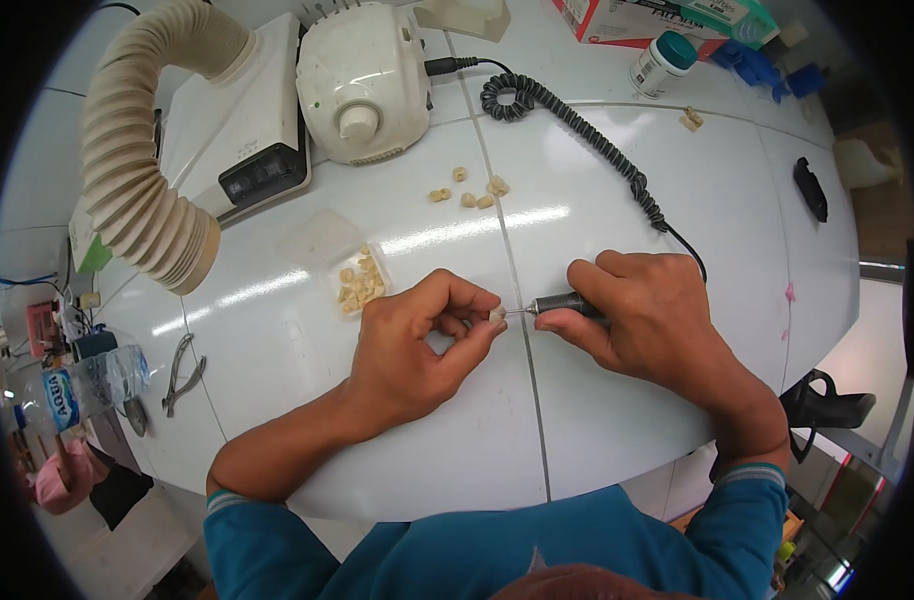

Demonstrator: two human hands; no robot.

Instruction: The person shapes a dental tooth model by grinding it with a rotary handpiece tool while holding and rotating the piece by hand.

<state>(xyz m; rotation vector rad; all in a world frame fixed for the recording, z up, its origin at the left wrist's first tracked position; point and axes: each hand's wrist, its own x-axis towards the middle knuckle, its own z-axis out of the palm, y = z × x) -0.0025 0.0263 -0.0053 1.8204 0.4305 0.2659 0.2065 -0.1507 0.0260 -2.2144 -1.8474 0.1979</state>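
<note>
Between the thumb and fingertips of my left hand [422,340] is a small ivory dental crown [497,313]. My right hand [642,315] grips a black rotary handpiece [567,304] from the right. Its thin metal bit reaches the crown, though the exact contact is too small to make out. A coiled black cord [587,135] runs from the handpiece to a white control box [362,85]. Left of my left hand stands a clear plastic box [380,262] holding several tooth-coloured pieces [359,288]. More loose tooth-coloured pieces [467,200] lie on the table beyond my hands.
A ribbed beige suction hose [127,170] arches over the left side beside a white machine [242,120]. Pliers [182,375] and a water bottle [87,390] lie at the left. Toward the back right are a teal-capped jar [662,65], a mask box [627,22] and a black object [810,190].
</note>
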